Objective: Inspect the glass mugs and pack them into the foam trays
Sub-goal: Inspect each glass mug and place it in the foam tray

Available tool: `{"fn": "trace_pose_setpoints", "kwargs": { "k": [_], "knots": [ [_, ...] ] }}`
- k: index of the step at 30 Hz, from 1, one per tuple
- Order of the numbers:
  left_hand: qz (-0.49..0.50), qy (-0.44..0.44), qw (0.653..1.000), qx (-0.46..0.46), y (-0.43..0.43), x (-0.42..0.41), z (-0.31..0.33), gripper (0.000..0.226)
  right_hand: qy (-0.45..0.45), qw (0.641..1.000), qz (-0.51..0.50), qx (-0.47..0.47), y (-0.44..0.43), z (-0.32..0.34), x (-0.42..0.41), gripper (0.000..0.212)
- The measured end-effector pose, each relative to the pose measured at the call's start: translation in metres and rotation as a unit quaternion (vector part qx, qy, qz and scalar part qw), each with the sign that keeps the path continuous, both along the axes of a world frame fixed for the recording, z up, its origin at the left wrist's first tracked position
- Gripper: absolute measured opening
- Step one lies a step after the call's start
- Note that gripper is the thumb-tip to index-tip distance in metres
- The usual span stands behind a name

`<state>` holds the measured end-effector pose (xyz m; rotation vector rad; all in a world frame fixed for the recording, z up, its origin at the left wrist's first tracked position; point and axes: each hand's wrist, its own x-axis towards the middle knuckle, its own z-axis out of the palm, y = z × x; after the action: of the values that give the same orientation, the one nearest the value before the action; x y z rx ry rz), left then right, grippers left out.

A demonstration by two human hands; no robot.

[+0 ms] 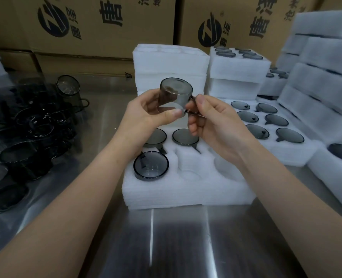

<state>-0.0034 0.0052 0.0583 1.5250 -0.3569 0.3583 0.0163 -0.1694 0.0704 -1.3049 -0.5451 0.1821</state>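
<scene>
Here's the smoky grey glass mug [175, 93], held over the white foam tray [186, 189].
The brown cardboard cartons [106, 27] behind show a round black logo and a big 唐; my left hand [146, 115] wraps the mug's body, my right hand [216, 121] pinches its handle.

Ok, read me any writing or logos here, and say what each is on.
"唐": large black character on the left brown cardboard box, beside a round black logo.
"唐": same character and logo on the right brown cardboard box.
Remaining characters on both boxes: cropped or blurred, unreadable.
Smoky grey glass mug, white foam tray: no text.
</scene>
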Motion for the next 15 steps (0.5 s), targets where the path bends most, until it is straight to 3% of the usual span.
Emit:
{"fn": "trace_pose_setpoints", "kwargs": {
  "k": [3, 5, 10, 15],
  "knots": [
    [0.006, 0.039, 0.999, 0.015, 0.0015, -0.0007, 0.0014, 0.043, -0.037, 0.999, 0.026, 0.029, -0.0009, -0.0014, 0.0004, 0.016],
    [0.003, 0.057, 0.998, 0.036, 0.0010, 0.0005, 0.0014, 0.045, -0.063, 0.997, 0.015, 0.036, -0.0002, -0.0016, 0.0001, 0.017],
    [-0.008, 0.065, 0.997, 0.050, -0.0015, 0.0014, 0.0007, 0.049, -0.144, 0.987, -0.071, -0.014, 0.0023, -0.0010, -0.0023, 0.021],
    [-0.043, 0.059, 0.996, 0.049, -0.0012, -0.0007, 0.0021, 0.041, -0.171, 0.975, -0.140, -0.038, 0.0062, 0.0017, -0.0065, 0.007]
  ]
}}
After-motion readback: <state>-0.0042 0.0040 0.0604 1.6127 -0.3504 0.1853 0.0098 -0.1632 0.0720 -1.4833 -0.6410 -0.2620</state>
